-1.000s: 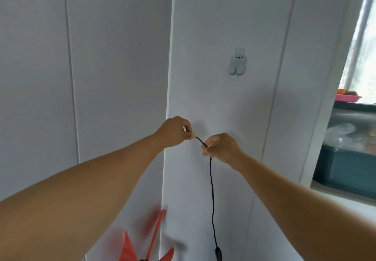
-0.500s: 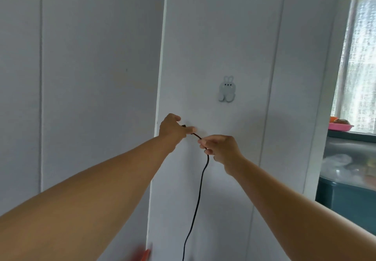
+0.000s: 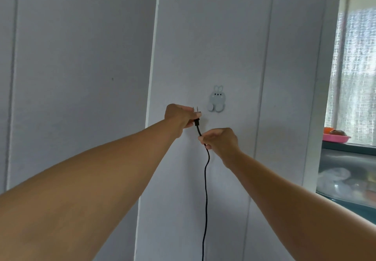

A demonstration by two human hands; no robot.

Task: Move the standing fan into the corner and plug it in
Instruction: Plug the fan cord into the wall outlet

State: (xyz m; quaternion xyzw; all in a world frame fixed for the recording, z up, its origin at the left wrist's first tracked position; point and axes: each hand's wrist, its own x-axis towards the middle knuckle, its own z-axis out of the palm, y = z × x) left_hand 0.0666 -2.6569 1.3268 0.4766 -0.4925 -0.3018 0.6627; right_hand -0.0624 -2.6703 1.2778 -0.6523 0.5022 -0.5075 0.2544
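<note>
My left hand (image 3: 179,116) pinches the black plug (image 3: 196,120) of the fan's cord, its two metal prongs pointing up beside the white wall. Just below, my right hand (image 3: 219,140) is closed around the black cord (image 3: 205,199), which hangs straight down past the bottom edge. The fan itself is out of view. No socket shows on the wall.
A small grey rabbit-shaped hook (image 3: 216,101) sticks on the wall just right of the plug. The wall corner (image 3: 151,98) runs vertically left of my hands. At the right are a window (image 3: 354,73), a pink tray (image 3: 335,138) and a dark green storage box (image 3: 345,179).
The view has tilted upward, so the red fan blades at the bottom have dropped out of sight. My left hand has turned the plug so its prongs now show pointing up.
</note>
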